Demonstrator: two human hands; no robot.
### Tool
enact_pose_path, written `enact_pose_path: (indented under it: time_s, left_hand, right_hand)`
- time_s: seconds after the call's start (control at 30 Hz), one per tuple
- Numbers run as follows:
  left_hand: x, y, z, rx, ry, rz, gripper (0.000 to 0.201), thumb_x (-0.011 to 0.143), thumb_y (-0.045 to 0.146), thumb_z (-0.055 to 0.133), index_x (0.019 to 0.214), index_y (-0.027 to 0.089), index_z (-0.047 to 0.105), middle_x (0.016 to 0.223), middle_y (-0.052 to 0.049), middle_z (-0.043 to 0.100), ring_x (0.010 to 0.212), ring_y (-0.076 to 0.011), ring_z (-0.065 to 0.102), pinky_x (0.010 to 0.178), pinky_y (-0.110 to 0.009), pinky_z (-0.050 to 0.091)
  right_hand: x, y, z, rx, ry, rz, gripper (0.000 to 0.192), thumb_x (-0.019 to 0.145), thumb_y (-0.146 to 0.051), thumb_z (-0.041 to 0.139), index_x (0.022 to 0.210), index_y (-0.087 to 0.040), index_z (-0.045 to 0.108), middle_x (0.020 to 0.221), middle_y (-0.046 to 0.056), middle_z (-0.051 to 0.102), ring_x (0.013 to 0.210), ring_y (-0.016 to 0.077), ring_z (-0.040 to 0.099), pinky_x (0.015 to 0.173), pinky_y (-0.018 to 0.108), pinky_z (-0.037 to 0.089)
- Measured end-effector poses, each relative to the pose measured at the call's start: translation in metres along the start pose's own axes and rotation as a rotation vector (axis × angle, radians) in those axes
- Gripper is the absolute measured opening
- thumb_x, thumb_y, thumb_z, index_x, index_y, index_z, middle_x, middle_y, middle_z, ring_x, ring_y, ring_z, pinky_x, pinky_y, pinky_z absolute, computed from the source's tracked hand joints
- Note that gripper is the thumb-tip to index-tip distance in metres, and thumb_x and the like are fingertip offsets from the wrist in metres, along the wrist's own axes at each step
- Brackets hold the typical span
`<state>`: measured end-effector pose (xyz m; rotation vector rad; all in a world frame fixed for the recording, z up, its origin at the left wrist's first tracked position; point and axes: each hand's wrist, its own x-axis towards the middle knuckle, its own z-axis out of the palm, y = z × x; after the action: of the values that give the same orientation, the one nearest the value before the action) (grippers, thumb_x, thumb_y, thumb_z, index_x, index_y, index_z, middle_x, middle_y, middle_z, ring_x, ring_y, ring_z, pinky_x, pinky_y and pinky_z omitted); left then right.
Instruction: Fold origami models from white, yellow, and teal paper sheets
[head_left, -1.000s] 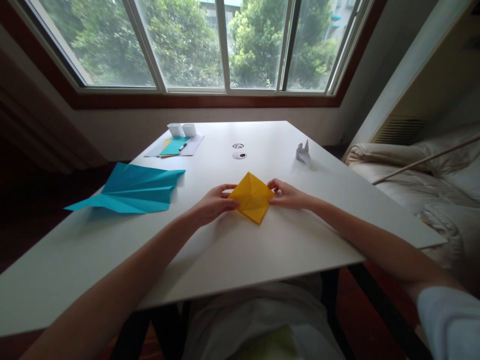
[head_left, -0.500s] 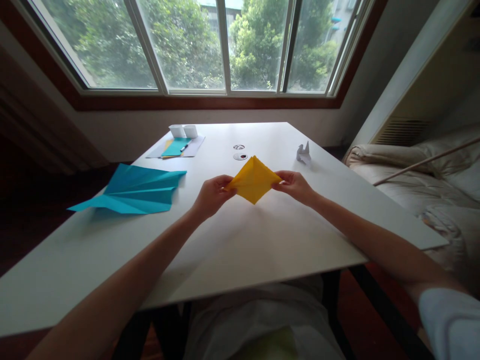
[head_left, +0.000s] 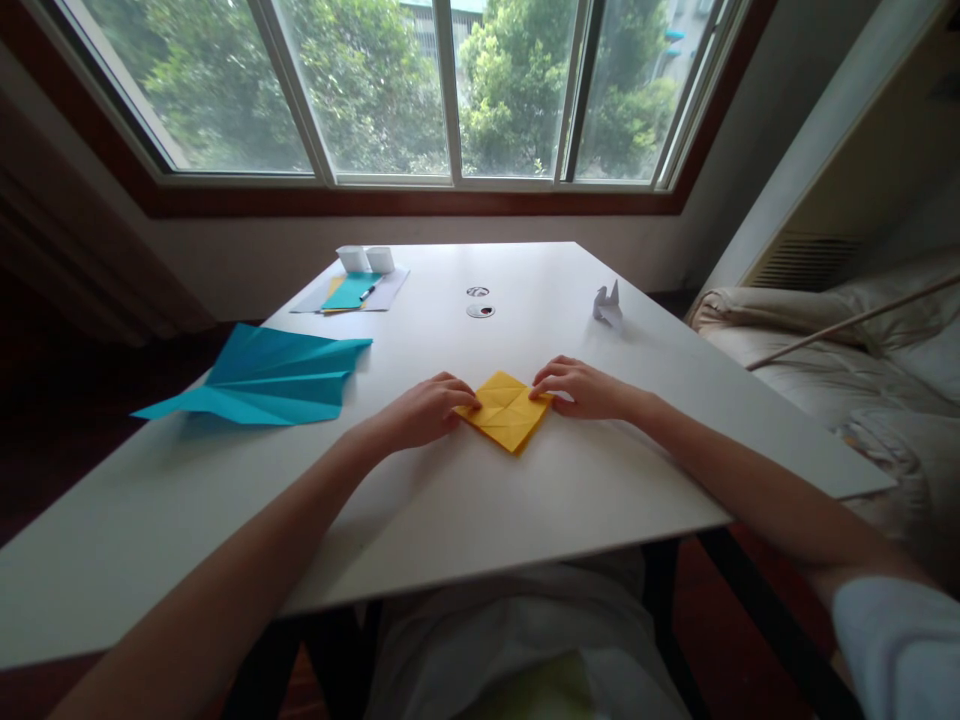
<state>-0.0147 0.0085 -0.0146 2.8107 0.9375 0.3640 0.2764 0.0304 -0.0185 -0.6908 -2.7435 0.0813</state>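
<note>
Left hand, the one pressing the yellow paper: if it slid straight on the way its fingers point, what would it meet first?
The left hand points right across the yellow folded paper square; beyond it, probably the right hand's fingers.

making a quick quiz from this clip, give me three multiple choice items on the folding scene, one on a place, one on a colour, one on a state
1. Where does the small white folded paper bird stand?
A. far right part of the white table
B. on the windowsill
C. under the left hand

2. What colour is the large creased sheet of paper at the table's left edge?
A. red
B. blue
C. green

3. How does the yellow folded paper square lie?
A. held up in the air
B. crumpled into a ball
C. flat on the table

Answers: 1 A, it stands beyond the right hand. 2 B, it is plainly blue. 3 C, the left hand and the right hand press its side corners down.
</note>
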Motion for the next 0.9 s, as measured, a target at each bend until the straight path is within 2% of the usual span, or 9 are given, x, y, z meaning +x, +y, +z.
enact_pose_path:
  time_s: [0.13, 0.33, 0.5, 0.77, 0.9]
  left_hand:
    - [-0.0016, -0.0005, -0.0024, 0.006, -0.017, -0.017, 0.036, 0.074, 0.008, 0.047, 0.102, 0.022, 0.065, 0.106, -0.004, 0.064, 0.101, -0.0189, 0.054, 0.086, -0.032, 0.045]
    - [-0.0033, -0.0022, -0.0048, -0.026, -0.012, -0.003, 0.025, 0.075, 0.024, 0.055, 0.098, 0.023, 0.067, 0.102, -0.004, 0.066, 0.098, -0.0193, 0.056, 0.084, -0.031, 0.046]
    - [-0.0034, -0.0038, -0.0057, -0.068, 0.007, -0.007, 0.021, 0.077, 0.029, 0.055, 0.093, 0.023, 0.069, 0.095, -0.004, 0.067, 0.092, -0.0185, 0.058, 0.081, -0.03, 0.047]
    - [0.0003, -0.0029, -0.0027, -0.065, 0.044, -0.076, 0.024, 0.083, 0.028, 0.045, 0.085, 0.019, 0.068, 0.088, -0.006, 0.067, 0.085, -0.0183, 0.058, 0.076, -0.03, 0.047]
    - [0.0025, -0.0011, 0.0009, -0.064, 0.089, -0.161, 0.022, 0.081, 0.028, 0.046, 0.079, 0.019, 0.066, 0.083, -0.005, 0.066, 0.077, -0.0176, 0.058, 0.072, -0.03, 0.048]
  right_hand:
    - [-0.0032, 0.0004, -0.0032, 0.035, -0.081, 0.024, 0.041, 0.07, -0.007, 0.052, 0.106, -0.022, 0.063, 0.11, 0.007, 0.059, 0.102, 0.0209, 0.05, 0.088, 0.037, 0.043]
    - [-0.0048, -0.0024, -0.0088, 0.09, -0.08, 0.033, 0.033, 0.076, -0.029, 0.06, 0.108, -0.022, 0.063, 0.11, 0.009, 0.059, 0.104, 0.0221, 0.05, 0.09, 0.038, 0.043]
    - [-0.0032, -0.0023, -0.0087, 0.111, -0.082, 0.067, 0.037, 0.077, -0.046, 0.058, 0.103, -0.02, 0.066, 0.109, 0.01, 0.06, 0.103, 0.0228, 0.051, 0.089, 0.038, 0.043]
    - [-0.0023, -0.001, -0.0054, 0.142, -0.033, 0.074, 0.031, 0.078, -0.045, 0.057, 0.093, -0.02, 0.068, 0.102, 0.009, 0.063, 0.098, 0.0203, 0.054, 0.087, 0.035, 0.044]
    - [0.0018, -0.0022, 0.0003, 0.16, 0.041, 0.11, 0.022, 0.083, -0.035, 0.052, 0.086, -0.019, 0.068, 0.096, 0.008, 0.066, 0.093, 0.0193, 0.056, 0.085, 0.035, 0.044]
